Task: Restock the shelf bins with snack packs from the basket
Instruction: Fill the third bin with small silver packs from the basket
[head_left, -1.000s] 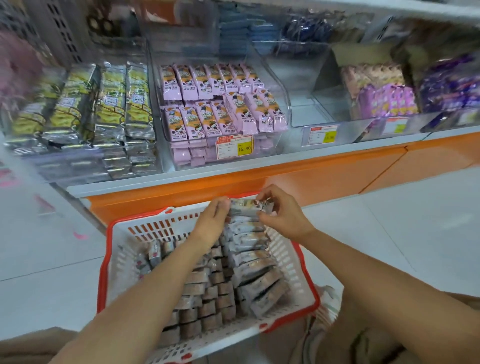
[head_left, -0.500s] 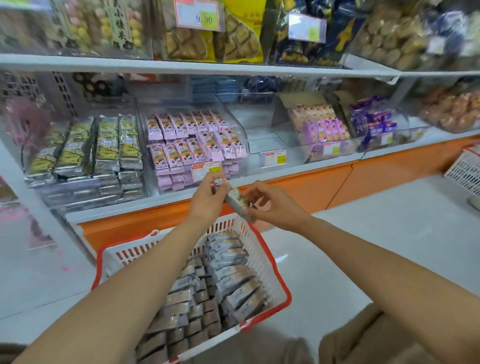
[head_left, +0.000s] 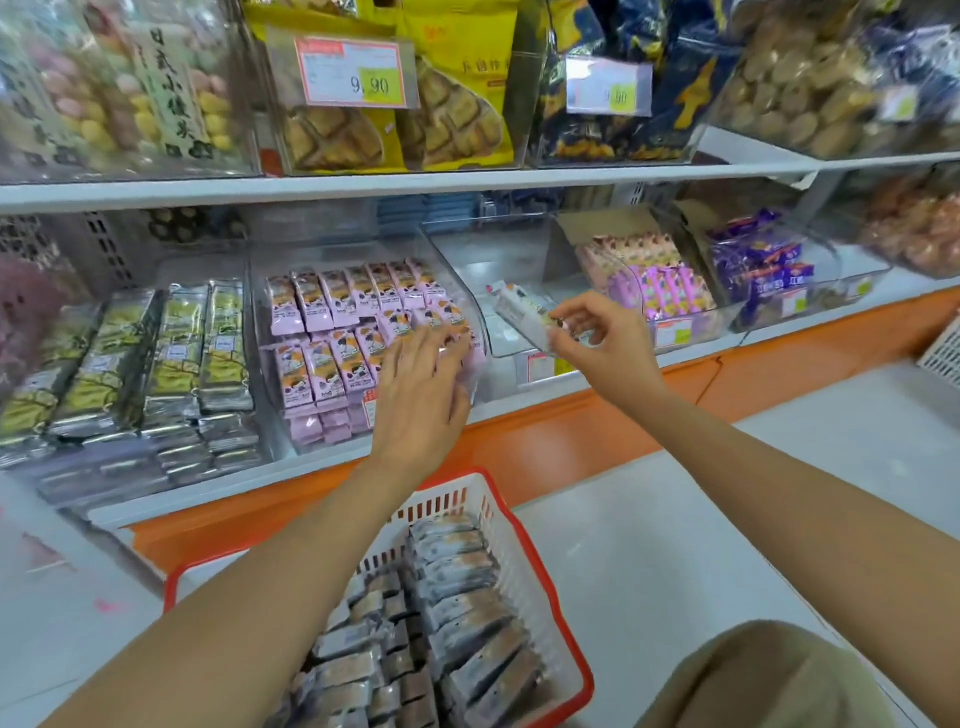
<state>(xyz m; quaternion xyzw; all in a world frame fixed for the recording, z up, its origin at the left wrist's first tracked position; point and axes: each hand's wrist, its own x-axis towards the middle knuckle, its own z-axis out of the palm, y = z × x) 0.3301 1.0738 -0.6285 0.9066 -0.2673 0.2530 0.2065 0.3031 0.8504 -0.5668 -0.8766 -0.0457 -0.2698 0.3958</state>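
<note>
A red-rimmed white basket (head_left: 540, 561) on the floor holds several grey-and-brown snack packs (head_left: 457, 597). My right hand (head_left: 597, 338) pinches one snack pack (head_left: 522, 314) at the mouth of a nearly bare clear bin (head_left: 498, 270) on the lower shelf. My left hand (head_left: 426, 384) reaches with straight fingers to the front of the clear bin of pink packs (head_left: 337, 332), touching its front right corner. It holds nothing.
Left of the pink packs lie rows of green-and-silver packs (head_left: 156, 364). Bins of pink and purple packs (head_left: 660, 280) and blue packs (head_left: 758, 270) stand to the right. The upper shelf (head_left: 467, 179) carries bagged snacks. An orange plinth (head_left: 545, 441) runs below, and a second white basket (head_left: 943, 353) shows at far right.
Both hands rose from the basket to the shelf. My right hand carried the pack to the nearly bare bin; my left hand let go of it and moved onto the pink-pack bin.
</note>
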